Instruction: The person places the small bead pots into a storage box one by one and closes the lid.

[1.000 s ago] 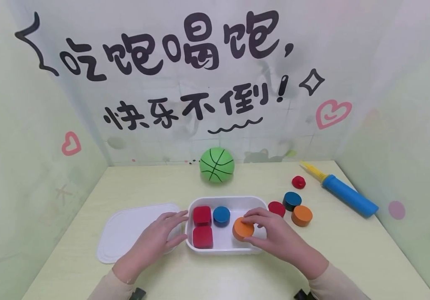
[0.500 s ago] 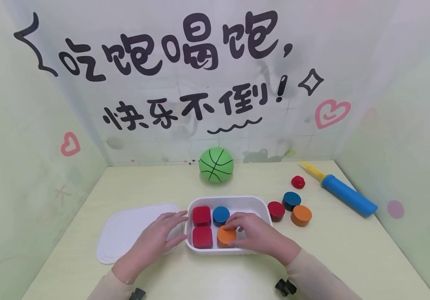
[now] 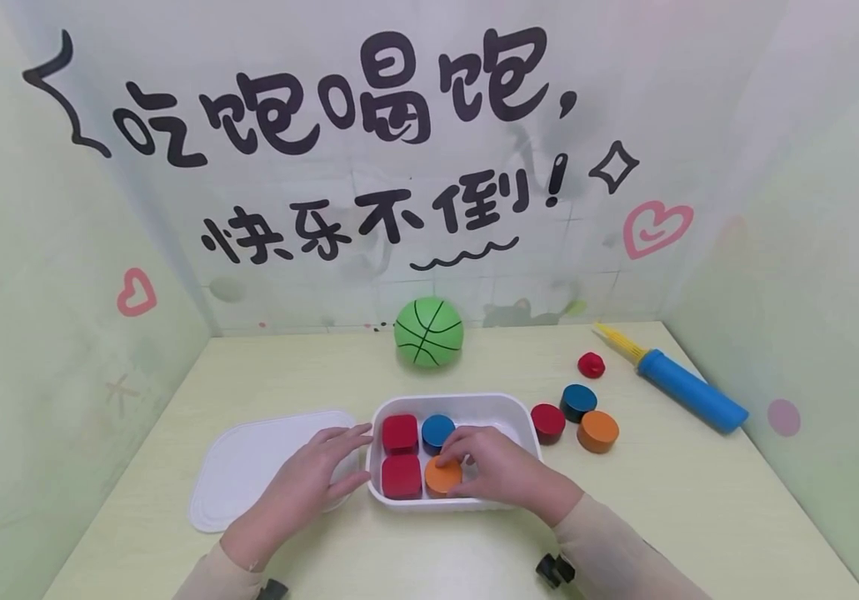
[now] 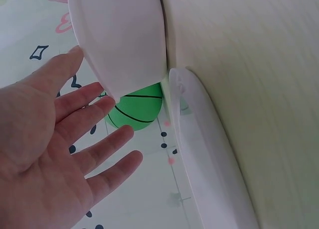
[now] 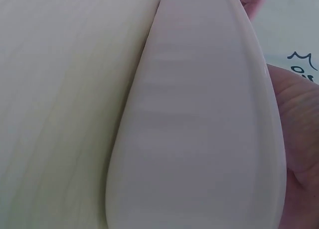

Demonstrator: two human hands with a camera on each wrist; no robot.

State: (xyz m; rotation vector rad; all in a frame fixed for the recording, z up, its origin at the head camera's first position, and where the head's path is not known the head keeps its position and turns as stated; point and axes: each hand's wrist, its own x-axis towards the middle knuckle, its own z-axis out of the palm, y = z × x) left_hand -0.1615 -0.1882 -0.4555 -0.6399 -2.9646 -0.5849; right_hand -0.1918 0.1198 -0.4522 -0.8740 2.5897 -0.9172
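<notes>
A white plastic box (image 3: 500, 403) stands at the middle of the table. Inside it, two red rounded-square blocks (image 3: 402, 477) fill the left end, with a blue round block (image 3: 438, 431) beside the far one. My right hand (image 3: 504, 471) reaches over the box's right part and pinches an orange round block (image 3: 441, 481) between thumb and fingers, right next to the near red block. With fingers spread, my left hand (image 3: 305, 479) keeps its fingertips at the box's left rim. In the right wrist view the box wall (image 5: 194, 119) hides most of the right hand.
A white lid (image 3: 242, 467) lies left of the box, partly under the left hand. Right of the box sit red (image 3: 548, 424), dark blue (image 3: 578, 403) and orange (image 3: 597, 432) round blocks. Behind are a green ball (image 3: 429, 332), a small red piece (image 3: 591, 365) and a blue hand pump (image 3: 691, 390).
My right hand has carried the orange round block leftward inside the box, from its right part to beside the near red block. The left hand has stayed at the rim.
</notes>
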